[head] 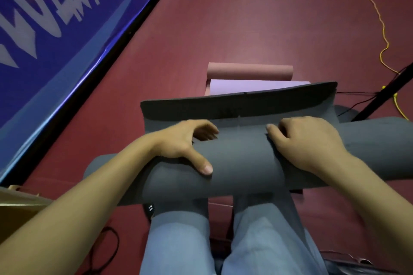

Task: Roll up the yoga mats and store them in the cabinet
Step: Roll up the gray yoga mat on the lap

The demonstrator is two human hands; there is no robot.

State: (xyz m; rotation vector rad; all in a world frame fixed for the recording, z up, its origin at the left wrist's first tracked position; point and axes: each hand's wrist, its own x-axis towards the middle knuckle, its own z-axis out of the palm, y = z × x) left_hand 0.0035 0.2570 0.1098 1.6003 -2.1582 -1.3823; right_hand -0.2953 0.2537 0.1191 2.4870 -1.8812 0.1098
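A dark grey yoga mat [241,158] lies across my knees, mostly rolled into a thick tube, with its loose end flap [234,105] curling up at the far side. My left hand [185,143] grips the roll left of centre, thumb on top and fingers tucked under the flap. On the right of the roll my right hand [306,143] presses down with curled fingers. Beyond the grey mat lies a pink mat [250,71], rolled at its far end, with its lilac inner face [254,87] spread flat.
The floor [257,18] is dark red. A blue banner with white characters [44,18] runs along the left. A yellow cord [382,35] and black cables with a dark stand leg [380,100] lie at right. A cardboard box [17,203] sits at lower left.
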